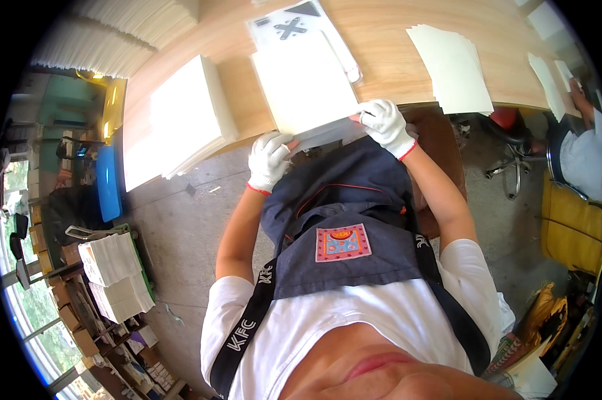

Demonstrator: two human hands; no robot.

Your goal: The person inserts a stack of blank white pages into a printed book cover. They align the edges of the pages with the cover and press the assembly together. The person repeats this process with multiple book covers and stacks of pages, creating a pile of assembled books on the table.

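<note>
White paper sheets [307, 83] lie in front of me near the table's front edge. They appear to be on or inside a clear plastic bag [327, 135], whose greyish translucent edge hangs over the table edge toward my lap. My left hand [269, 161], in a white glove with bare fingertips, pinches the near left corner of the film. Gloved the same way, my right hand [385, 125] grips the near right corner. Beyond the sheets lies a printed clear wrapper [289, 27] with a black cross-shaped figure; whether it is part of the same bag, I cannot tell.
A thick stack of white paper [187, 117] stands left, a thinner fanned stack [451, 70] right. Tall paper piles [107, 33] fill the far left. Another person [584, 147] sits at the far right by a swivel chair [511, 160]. A loaded paper cart [117, 273] stands lower left.
</note>
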